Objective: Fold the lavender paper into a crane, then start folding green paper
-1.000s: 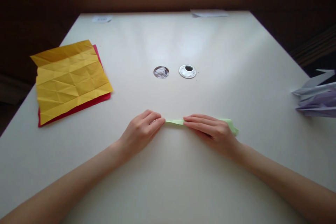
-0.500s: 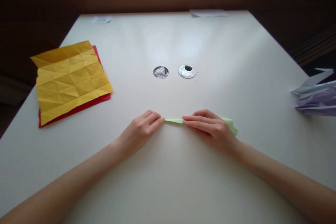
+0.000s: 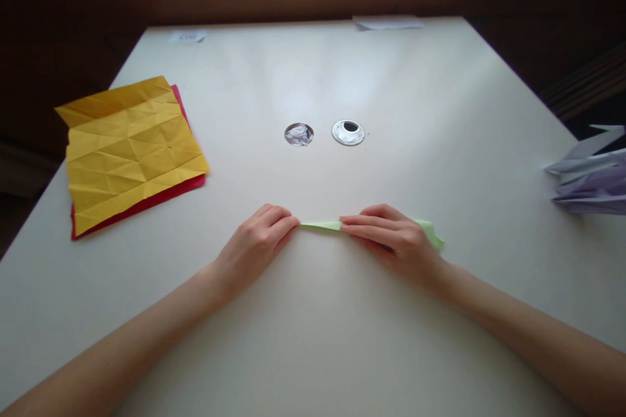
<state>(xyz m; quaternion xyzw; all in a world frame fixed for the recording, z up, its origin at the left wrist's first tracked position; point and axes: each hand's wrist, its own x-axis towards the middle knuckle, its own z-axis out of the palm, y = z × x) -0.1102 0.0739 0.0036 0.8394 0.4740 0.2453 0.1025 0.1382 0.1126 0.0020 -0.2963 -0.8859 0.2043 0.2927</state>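
Observation:
A light green folded paper (image 3: 320,226) lies on the white table between my hands, narrow on the left and wider on the right. The fingertips of my left hand (image 3: 261,234) pinch its thin left end. My right hand (image 3: 394,234) presses over its middle with the fingers closed together, hiding part of it. Beyond that wrist, the paper's wider right end pokes out.
Creased yellow paper (image 3: 132,150) rests on a red sheet (image 3: 182,104) at the left. Folded purple and white paper (image 3: 594,182) stands at the right edge. Two round holes, one stuffed with crumpled paper (image 3: 298,135), one with a metal ring (image 3: 348,138), sit mid-table (image 3: 244,91).
My left hand has slid slightly left along the green paper, so a little more of the strip shows. My right hand stays where it was.

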